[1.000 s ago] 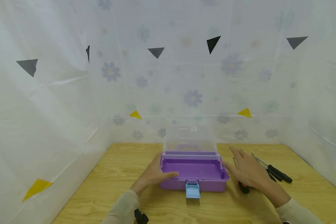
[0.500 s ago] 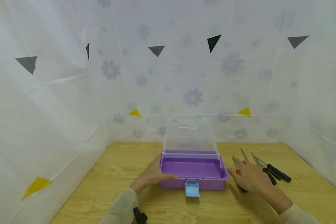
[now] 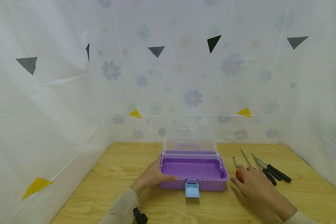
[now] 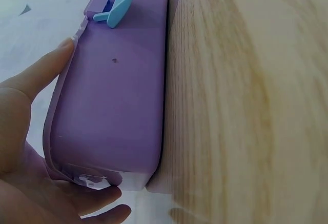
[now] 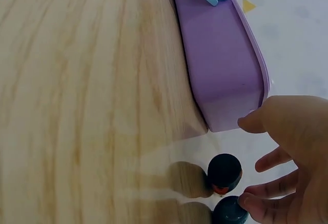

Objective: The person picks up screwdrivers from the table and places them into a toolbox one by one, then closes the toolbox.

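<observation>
A purple box [image 3: 194, 169] stands in the middle of the wooden table [image 3: 123, 161], its clear lid [image 3: 189, 138] raised and its blue latch [image 3: 192, 189] hanging in front. My left hand [image 3: 158, 175] grips the box's left front corner, thumb on the front rim. In the left wrist view the left hand [image 4: 31, 147] wraps the end of the box [image 4: 118, 96]. My right hand [image 3: 247, 183] rests with relaxed fingers over an orange-handled screwdriver [image 3: 239, 175] just right of the box. In the right wrist view, the right hand's fingertips [image 5: 251, 198] touch two dark handle ends [image 5: 224, 171].
Several black-handled screwdrivers [image 3: 274, 172] lie side by side to the right of the hand, tips pointing away. White flowered sheeting [image 3: 193, 77] walls the table at the back and both sides. Bare wood lies in front of the box.
My right hand has drawn back from the box's right rim toward me and settled on the orange-handled screwdriver. The left hand and the box have stayed put.
</observation>
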A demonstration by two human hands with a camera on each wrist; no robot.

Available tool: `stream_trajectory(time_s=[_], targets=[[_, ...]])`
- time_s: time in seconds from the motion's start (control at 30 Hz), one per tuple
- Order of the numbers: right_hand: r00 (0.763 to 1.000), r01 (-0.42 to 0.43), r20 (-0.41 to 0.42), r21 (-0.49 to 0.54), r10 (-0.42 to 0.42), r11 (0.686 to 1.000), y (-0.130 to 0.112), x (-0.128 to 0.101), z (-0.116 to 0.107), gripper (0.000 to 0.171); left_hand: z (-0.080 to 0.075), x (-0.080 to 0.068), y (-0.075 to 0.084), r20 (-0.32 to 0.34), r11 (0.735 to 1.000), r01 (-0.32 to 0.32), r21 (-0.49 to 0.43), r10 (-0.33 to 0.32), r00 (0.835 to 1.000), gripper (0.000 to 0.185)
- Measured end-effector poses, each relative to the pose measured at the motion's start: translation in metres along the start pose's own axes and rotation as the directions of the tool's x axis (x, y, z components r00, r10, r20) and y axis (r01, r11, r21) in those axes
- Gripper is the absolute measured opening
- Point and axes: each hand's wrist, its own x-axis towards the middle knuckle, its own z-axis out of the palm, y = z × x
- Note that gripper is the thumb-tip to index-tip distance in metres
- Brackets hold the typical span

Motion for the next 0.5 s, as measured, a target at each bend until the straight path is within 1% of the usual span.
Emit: stream_trajectory(time_s=[0.13,0.37,0.5], targets=[[1.0,0.005,0.018,0.001,-0.005,1.0,0.001,-0.001,0.004,0.056,0.0,-0.001,0.0,-0.001,1.0,0.022,0.008,-0.022,1.0,0.119],[0.999,0.004,0.032,-0.022,-0.003,1.0,0.0,-0.002,0.015,0.033,0.0,-0.001,-0.002,0.004,1.0,0.018,0.004,-0.018,1.0,0.119],[1.0,0.017,0.023,-0.059,-0.016,0.998,-0.002,-0.002,0.017,0.034,0.0,-0.001,-0.002,-0.003,1.0,0.024,0.02,-0.024,1.0,0.119]])
